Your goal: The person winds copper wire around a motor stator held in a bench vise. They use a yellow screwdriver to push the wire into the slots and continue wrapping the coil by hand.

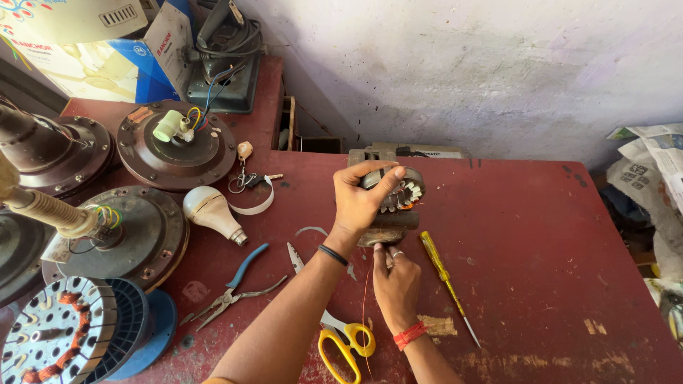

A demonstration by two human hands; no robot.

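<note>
Red-painted and scuffed, the bench [541, 235] carries a spread of fan parts. At nine o'clock sit three brown fan motor housings [176, 146], one with coloured leads curling from its hub, and at seven o'clock a wound stator [57, 334] rests on a blue spool [142, 327]. Near them lie a white bulb [212, 212], a bunch of keys [245, 178] and blue-handled pliers [231, 288], all within easy reach.

At the centre, the left hand [359, 199] closes over the top of a small stator [398, 190], fingers wrapped round its rim and thumb pressed to its side, seemingly to steady it upright on a dark block [388, 231]. Just below, at six o'clock from it, the right hand [395, 281] pinches with its fingertips at the underside of the stator; a thin copper wire [365, 306] trails down from there toward the near edge, so the pinch looks to be on that strand, though the contact itself is too small to make out. Yellow-handled scissors [341, 341] lie beside the left forearm, and a yellow screwdriver [441, 274] lies just right of the right hand, at three o'clock. Crumpled newspaper [651, 163] sits at the far right edge.
</note>
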